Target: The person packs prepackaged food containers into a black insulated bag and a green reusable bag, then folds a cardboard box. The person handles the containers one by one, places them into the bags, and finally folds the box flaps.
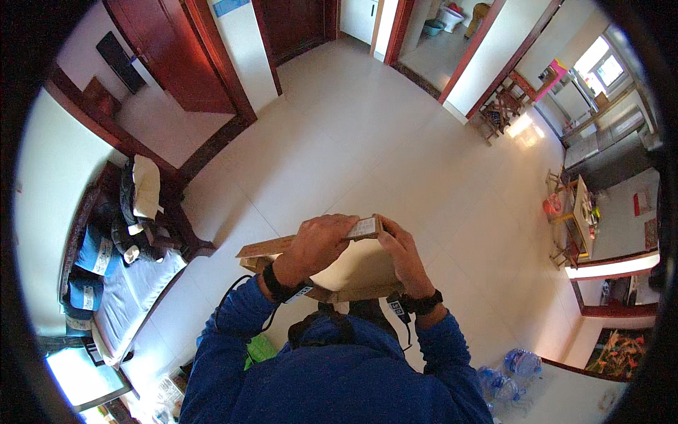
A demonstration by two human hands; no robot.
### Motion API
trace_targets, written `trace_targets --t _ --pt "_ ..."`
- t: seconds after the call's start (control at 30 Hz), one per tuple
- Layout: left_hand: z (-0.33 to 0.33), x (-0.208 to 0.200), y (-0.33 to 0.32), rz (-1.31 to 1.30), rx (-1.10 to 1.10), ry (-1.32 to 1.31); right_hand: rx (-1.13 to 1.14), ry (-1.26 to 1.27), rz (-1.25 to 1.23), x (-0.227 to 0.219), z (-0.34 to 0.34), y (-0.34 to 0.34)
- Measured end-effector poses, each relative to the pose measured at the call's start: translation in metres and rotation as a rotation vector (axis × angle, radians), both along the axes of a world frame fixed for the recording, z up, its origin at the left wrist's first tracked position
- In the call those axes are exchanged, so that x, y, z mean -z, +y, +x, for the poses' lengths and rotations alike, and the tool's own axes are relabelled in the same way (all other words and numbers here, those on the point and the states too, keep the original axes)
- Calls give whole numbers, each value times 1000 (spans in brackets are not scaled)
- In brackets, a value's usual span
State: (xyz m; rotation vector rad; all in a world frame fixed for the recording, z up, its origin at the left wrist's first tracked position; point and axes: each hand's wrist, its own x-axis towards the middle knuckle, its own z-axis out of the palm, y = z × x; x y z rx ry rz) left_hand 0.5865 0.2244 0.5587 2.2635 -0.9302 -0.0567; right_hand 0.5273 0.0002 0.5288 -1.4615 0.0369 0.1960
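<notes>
I hold a brown cardboard box at chest height, long axis left to right, top flap tilted up. My left hand and right hand are closed on its flap edge, beside a pale rectangular label. Plastic bottles lie lower right.
</notes>
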Motion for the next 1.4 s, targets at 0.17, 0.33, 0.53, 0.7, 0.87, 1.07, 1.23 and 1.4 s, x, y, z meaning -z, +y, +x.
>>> trace_targets --t 0.17,0.33,0.53,0.7,0.87,1.07,1.23,1.4 --pt "45 2 -44 202 -98 -30 165 -33 -130 26 60 -26" --pt "84 7 -86 279 -169 -98 285 -8 -428 32 110 -59" --pt "122 14 -117 310 -201 -162 255 220 42 33 150 -84" --pt "150 24 -123 343 -161 -143 290 249 -102 44 172 -89" --pt "164 40 -121 335 -103 -234 251 124 -334 56 184 -98" --pt "181 43 -108 296 144 -102 27 227 -59 55 183 -104" --pt "187 52 -102 250 272 -24 -87 190 141 55 172 -98" --pt "188 65 -96 96 345 27 -69 303 127 68 162 -89"
